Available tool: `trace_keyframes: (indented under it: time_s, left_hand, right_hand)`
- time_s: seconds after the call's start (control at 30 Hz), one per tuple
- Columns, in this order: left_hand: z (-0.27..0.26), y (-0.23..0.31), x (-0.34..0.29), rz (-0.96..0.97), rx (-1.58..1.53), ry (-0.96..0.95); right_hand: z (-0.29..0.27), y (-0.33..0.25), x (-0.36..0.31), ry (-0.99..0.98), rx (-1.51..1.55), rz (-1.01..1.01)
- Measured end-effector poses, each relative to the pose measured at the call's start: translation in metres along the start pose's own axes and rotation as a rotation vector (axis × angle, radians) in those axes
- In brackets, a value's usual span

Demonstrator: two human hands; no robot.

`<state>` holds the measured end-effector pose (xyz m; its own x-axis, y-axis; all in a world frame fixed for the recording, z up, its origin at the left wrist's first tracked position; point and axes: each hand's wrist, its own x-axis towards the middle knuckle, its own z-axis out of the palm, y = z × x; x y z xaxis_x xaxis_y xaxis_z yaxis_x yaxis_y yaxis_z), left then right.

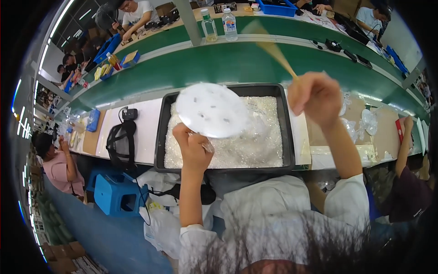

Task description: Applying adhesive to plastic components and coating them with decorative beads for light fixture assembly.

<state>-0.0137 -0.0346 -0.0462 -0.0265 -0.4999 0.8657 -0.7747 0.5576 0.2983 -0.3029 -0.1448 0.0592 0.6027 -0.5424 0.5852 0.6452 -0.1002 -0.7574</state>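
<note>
My left hand (194, 148) is closed at the lower edge of a white round disc (205, 105), holding it tilted over a black tray (288, 137). Several small grey marks or holes show on the disc. Clear, glittering granules (223, 155) fill the tray, heaped toward its right side. Raised above the tray's right edge, my right hand (317, 96) grips a thin tan tool with a wider, flat end (276, 51). Motion smears that end, so I cannot tell whether it is a brush or a spatula.
Left of the tray lies a black mesh cap-like item (122, 141). Two bottles (229, 25) stand on the ledge beyond the green conveyor belt (182, 64). Clear plastic-wrapped pieces (368, 122) lie to the right. A blue stool (116, 194) stands lower left. Co-workers sit on both sides.
</note>
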Motion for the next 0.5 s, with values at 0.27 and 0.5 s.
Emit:
trace_keyframes:
  time_s: [0.27, 0.5]
  left_hand:
    - [-0.005, 0.017, 0.013, 0.239, 0.427, 0.040]
    - [0.000, 0.022, 0.014, 0.213, 0.602, -0.045]
  right_hand:
    - [0.029, 0.024, -0.014, -0.045, -0.261, 0.138]
    - [0.049, 0.032, -0.019, -0.016, -0.263, 0.181]
